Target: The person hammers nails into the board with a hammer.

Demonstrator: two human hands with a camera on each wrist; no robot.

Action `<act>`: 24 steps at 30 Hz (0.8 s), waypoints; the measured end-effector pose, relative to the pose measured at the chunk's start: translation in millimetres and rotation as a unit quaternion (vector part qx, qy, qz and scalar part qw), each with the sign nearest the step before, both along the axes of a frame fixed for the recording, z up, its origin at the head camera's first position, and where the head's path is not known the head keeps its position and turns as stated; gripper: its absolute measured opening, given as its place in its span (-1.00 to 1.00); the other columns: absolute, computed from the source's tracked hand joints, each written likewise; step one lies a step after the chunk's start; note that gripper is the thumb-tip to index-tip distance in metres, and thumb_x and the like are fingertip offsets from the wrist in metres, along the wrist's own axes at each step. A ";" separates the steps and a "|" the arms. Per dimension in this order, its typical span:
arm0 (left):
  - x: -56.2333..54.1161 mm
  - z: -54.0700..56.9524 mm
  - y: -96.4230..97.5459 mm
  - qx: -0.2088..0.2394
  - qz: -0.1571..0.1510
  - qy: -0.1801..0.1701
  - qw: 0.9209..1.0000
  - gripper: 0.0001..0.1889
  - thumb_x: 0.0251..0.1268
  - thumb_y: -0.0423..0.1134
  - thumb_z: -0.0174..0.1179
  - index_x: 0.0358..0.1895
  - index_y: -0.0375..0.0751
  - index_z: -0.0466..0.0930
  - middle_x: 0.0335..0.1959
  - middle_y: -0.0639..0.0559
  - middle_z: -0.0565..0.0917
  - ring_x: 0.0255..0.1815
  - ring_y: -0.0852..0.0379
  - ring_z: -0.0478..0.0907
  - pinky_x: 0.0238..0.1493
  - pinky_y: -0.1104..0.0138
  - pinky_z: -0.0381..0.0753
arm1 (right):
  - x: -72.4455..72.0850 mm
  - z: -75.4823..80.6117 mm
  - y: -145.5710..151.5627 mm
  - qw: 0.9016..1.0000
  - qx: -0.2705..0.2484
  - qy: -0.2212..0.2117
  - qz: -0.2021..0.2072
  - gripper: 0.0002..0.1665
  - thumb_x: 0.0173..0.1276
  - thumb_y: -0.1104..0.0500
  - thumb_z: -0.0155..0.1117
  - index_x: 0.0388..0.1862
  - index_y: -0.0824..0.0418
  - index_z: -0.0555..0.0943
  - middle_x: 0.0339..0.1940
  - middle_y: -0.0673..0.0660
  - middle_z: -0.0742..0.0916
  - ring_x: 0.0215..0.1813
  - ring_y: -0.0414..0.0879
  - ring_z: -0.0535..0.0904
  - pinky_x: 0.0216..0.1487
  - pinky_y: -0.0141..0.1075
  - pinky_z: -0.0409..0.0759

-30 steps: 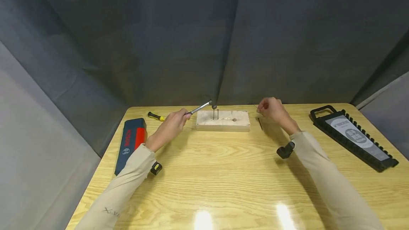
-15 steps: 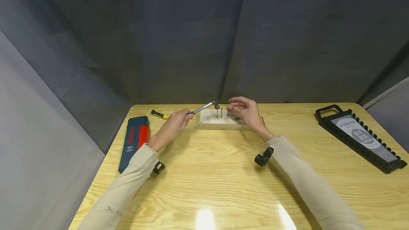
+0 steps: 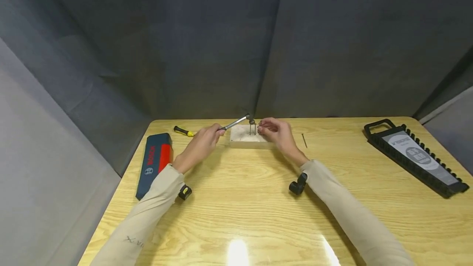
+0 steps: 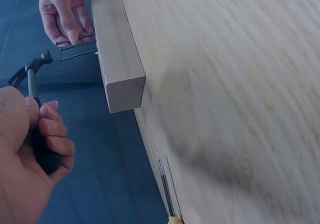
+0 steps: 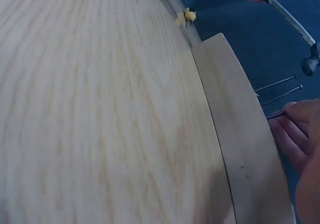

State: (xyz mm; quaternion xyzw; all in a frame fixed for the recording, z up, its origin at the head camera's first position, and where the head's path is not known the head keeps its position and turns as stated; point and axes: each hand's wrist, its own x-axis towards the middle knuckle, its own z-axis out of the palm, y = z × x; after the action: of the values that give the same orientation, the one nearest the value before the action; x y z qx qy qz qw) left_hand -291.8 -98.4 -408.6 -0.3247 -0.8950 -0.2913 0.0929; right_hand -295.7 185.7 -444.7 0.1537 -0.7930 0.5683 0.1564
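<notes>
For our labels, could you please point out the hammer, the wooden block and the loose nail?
Hammer [image 4: 32, 83], left wrist view, metal shaft.
Wooden block [image 4: 118, 44], left wrist view, long side.
Loose nail [image 3: 304, 141], head view, shank.

The word "BOSCH" [image 3: 151, 155] stands in red capitals on a dark blue and red, long rectangular case [image 3: 145, 186], with a pale round emblem [image 3: 148, 171] beside it. Nearer the wearer than the case, the beige cloth left sleeve [image 3: 157, 200] carries dark lettering; an X shows, the rest is unclear. Well to the case's right, a black plastic tool rack [image 3: 410, 163] bears a grey and white label [image 3: 419, 155], its print too small to read.
</notes>
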 end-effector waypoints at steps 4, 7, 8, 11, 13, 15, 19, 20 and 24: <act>-2.5 6.7 3.1 0.007 0.005 0.010 1.000 -0.77 0.72 -0.25 0.00 -0.06 -0.32 0.59 -0.48 0.00 0.47 -0.57 0.17 0.32 -0.52 0.33 0.34 | 11.4 13.2 -6.1 1.000 0.010 -0.014 0.006 -0.74 0.44 0.45 0.35 0.06 0.58 0.66 -0.04 0.50 0.76 0.01 0.36 0.73 -0.03 -0.51 0.66; -5.5 15.8 8.8 0.020 0.006 0.031 0.999 -0.77 0.72 -0.25 -0.01 -0.09 -0.33 0.56 -0.49 0.00 0.44 -0.57 0.16 0.32 -0.51 0.32 0.35 | 14.3 12.0 -6.3 1.000 -0.002 -0.014 0.002 -0.73 0.44 0.44 0.36 0.06 0.57 0.66 -0.03 0.48 0.77 0.01 0.34 0.73 -0.02 -0.49 0.67; -6.1 19.2 10.9 0.025 0.005 0.045 0.999 -0.77 0.72 -0.25 -0.01 -0.09 -0.35 0.56 -0.49 0.00 0.45 -0.56 0.15 0.33 -0.51 0.31 0.36 | 12.2 7.8 -5.5 1.000 -0.010 -0.014 0.001 -0.72 0.44 0.44 0.37 0.07 0.57 0.67 -0.02 0.48 0.77 0.02 0.35 0.73 -0.02 -0.49 0.67; -6.0 27.9 16.4 0.047 0.003 0.091 0.995 -0.77 0.71 -0.25 -0.01 -0.08 -0.36 0.55 -0.48 -0.02 0.47 -0.54 0.13 0.36 -0.50 0.29 0.39 | 4.5 -6.9 -2.3 1.000 -0.022 -0.008 0.001 -0.72 0.45 0.41 0.37 0.08 0.54 0.68 -0.02 0.47 0.77 0.02 0.34 0.73 -0.05 -0.53 0.66; -4.8 31.8 19.6 0.069 0.001 0.125 0.990 -0.79 0.70 -0.28 0.00 -0.05 -0.38 0.54 -0.45 -0.07 0.51 -0.53 0.07 0.40 -0.48 0.25 0.43 | -0.8 -15.3 -0.7 1.000 -0.029 -0.006 0.002 -0.72 0.45 0.39 0.38 0.07 0.51 0.69 -0.03 0.46 0.78 -0.01 0.25 0.75 -0.07 -0.54 0.65; -4.3 32.5 22.4 0.079 -0.004 0.147 0.986 -0.82 0.70 -0.32 0.00 -0.01 -0.41 0.53 -0.38 -0.14 0.58 -0.48 0.02 0.50 -0.45 0.22 0.49 | -4.5 -20.6 0.9 0.999 -0.035 -0.003 0.002 -0.74 0.45 0.37 0.39 0.06 0.48 0.71 -0.03 0.44 0.78 -0.04 0.09 0.78 -0.08 -0.54 0.66; -4.8 25.4 24.7 0.000 -0.014 0.146 0.989 -0.80 0.70 -0.33 0.00 -0.01 -0.43 0.55 -0.31 -0.19 0.66 -0.39 -0.03 0.63 -0.42 0.21 0.62 | -6.7 -21.5 2.9 0.999 -0.041 0.004 0.004 -0.76 0.42 0.35 0.42 0.01 0.43 0.73 -0.04 0.40 0.80 -0.09 -0.16 0.78 -0.05 -0.50 0.68; -5.4 22.8 24.3 -0.025 -0.015 0.141 0.990 -0.80 0.70 -0.32 0.00 -0.04 -0.42 0.56 -0.31 -0.18 0.67 -0.38 -0.02 0.64 -0.41 0.21 0.64 | -6.9 -21.1 3.4 0.999 -0.039 0.007 0.004 -0.77 0.42 0.34 0.43 0.00 0.43 0.74 -0.04 0.39 0.80 -0.08 -0.17 0.78 -0.05 -0.50 0.68; -8.8 14.9 20.5 -0.047 0.000 0.134 0.990 -0.77 0.69 -0.30 0.02 -0.10 -0.41 0.58 -0.35 -0.15 0.65 -0.40 -0.02 0.63 -0.40 0.17 0.65 | -8.1 -20.9 4.9 0.999 -0.032 0.007 0.003 -0.78 0.41 0.35 0.43 -0.01 0.43 0.74 -0.04 0.38 0.81 -0.03 0.01 0.79 -0.02 -0.52 0.67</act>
State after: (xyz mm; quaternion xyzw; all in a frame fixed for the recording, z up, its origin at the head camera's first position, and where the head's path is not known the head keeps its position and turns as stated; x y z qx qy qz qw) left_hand -300.6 -77.8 -393.8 -0.3647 -0.8874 -0.2024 0.1963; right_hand -303.8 190.6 -465.6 0.1554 -0.7729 0.5926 0.1652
